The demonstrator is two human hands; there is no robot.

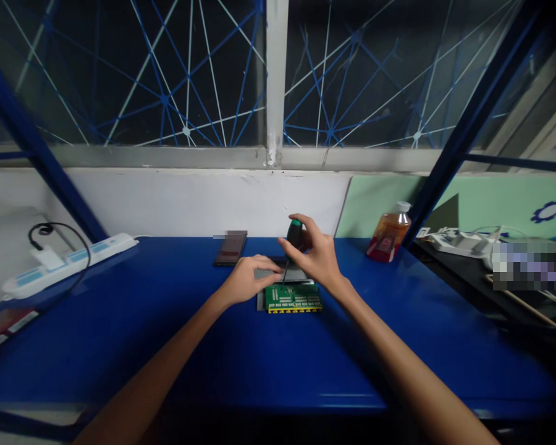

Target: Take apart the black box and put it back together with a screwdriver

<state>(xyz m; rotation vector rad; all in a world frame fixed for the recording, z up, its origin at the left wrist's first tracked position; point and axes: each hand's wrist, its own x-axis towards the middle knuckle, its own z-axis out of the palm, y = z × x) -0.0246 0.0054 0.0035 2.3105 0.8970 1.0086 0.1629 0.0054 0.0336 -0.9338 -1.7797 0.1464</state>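
Observation:
In the head view, a green circuit board with a yellow connector strip along its near edge lies on the blue table, on a grey plate or casing partly under it. My right hand is closed round a screwdriver with a dark, green-capped handle. Its thin shaft points down at the far part of the board, and the tip is too small to make out. My left hand reaches over the board's far left corner. Its thumb and fingers come together near the shaft; what they pinch is hidden.
A dark phone-like slab lies behind my left hand. On the left are a white power strip with a black cable and a red box. A bottle of orange liquid stands at the back right, beside a blue frame post.

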